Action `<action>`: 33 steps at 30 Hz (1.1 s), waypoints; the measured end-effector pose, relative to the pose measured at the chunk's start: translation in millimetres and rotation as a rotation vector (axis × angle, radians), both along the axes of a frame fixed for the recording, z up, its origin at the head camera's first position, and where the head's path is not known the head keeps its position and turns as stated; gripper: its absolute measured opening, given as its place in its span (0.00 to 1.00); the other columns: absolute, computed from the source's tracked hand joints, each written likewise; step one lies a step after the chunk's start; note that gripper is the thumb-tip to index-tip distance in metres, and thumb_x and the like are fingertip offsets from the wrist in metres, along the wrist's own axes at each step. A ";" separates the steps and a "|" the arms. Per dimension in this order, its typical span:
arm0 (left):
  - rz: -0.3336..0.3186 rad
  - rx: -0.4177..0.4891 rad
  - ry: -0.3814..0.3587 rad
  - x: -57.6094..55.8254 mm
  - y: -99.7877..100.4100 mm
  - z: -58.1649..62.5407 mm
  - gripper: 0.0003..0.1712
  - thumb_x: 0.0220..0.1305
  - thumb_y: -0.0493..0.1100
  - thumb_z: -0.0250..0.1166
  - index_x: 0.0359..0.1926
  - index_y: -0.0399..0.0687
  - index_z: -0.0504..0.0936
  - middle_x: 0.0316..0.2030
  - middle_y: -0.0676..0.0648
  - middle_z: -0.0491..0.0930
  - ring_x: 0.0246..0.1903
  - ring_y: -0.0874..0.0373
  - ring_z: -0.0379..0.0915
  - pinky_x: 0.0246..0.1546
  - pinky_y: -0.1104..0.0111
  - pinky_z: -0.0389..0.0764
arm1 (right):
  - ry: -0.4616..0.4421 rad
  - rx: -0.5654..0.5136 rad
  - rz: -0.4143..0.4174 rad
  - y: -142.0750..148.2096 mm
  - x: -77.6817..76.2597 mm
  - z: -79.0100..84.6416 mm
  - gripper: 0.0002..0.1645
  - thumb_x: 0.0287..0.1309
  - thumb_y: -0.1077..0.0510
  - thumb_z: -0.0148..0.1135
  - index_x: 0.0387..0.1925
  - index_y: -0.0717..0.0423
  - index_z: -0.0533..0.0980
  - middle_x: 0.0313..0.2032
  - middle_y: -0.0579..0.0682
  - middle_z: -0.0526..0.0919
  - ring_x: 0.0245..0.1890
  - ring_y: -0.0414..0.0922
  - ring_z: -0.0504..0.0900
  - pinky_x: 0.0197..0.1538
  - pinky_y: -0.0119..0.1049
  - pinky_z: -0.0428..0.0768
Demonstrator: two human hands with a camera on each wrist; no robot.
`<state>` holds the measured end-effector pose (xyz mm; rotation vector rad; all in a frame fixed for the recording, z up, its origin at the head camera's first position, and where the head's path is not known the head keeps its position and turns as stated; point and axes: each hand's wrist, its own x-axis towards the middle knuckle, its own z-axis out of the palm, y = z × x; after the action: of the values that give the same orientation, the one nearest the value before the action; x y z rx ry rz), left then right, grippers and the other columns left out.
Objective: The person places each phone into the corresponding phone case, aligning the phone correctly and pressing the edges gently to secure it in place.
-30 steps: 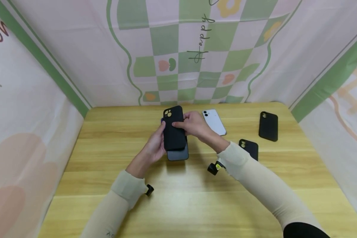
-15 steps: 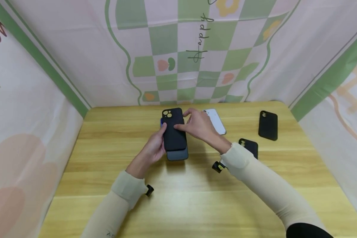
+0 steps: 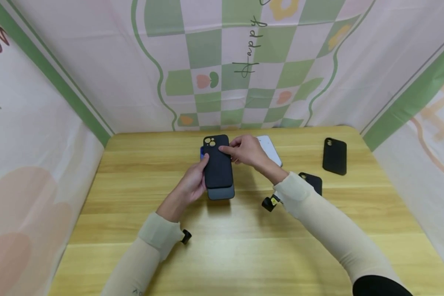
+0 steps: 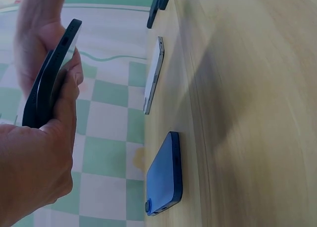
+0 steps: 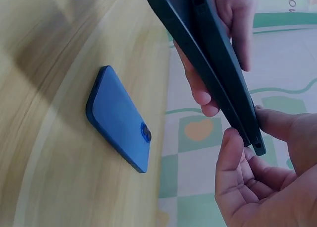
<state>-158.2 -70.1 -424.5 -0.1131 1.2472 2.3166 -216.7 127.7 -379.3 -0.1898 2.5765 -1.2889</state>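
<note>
My left hand grips a dark phone and a black phone case together above the table, thumb along their left edge. The case lies over the phone's back, with the phone's bottom end sticking out below it. At the upper right edge, my right hand pinches the pair, thumb on the case's back. In the right wrist view the case and phone form a narrow wedge, closest near the right fingertips. A blue phone lies on the table beneath, mostly hidden in the head view.
A white phone lies behind my right hand, partly covered by it. Two more black cases rest at the right, one farther back and the other case partly under my right forearm. Printed cloth hangs behind the wooden table.
My right hand drew back from the case's edge, fingers spread, then came to its upper right part. The case tipped slightly; my left hand kept its hold.
</note>
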 end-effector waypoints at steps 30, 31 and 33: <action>0.024 -0.034 -0.005 -0.7 1.7 -2.8 0.33 0.88 0.54 0.39 0.75 0.32 0.65 0.57 0.45 0.82 0.52 0.62 0.85 0.56 0.66 0.86 | -0.104 -0.111 -0.013 0.9 9.8 -1.5 0.30 0.59 0.57 0.80 0.59 0.65 0.79 0.43 0.56 0.86 0.41 0.48 0.85 0.47 0.41 0.88; 0.023 -0.037 -0.005 -0.8 1.6 -2.8 0.33 0.88 0.54 0.39 0.75 0.33 0.65 0.58 0.44 0.81 0.52 0.62 0.85 0.57 0.66 0.86 | -0.101 -0.108 -0.011 0.9 10.0 -1.5 0.31 0.59 0.57 0.80 0.60 0.65 0.79 0.44 0.56 0.85 0.42 0.48 0.84 0.47 0.41 0.88; 0.019 -0.046 -0.003 -0.9 1.6 -2.8 0.33 0.88 0.55 0.39 0.75 0.33 0.65 0.61 0.43 0.80 0.53 0.61 0.84 0.58 0.65 0.85 | -0.095 -0.104 -0.009 1.1 10.0 -1.7 0.31 0.59 0.57 0.80 0.60 0.65 0.79 0.45 0.57 0.85 0.43 0.48 0.83 0.46 0.40 0.86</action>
<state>-159.1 -68.5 -427.2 -0.1446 1.3039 2.3041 -206.7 128.8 -381.0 -0.1323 2.4364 -1.4010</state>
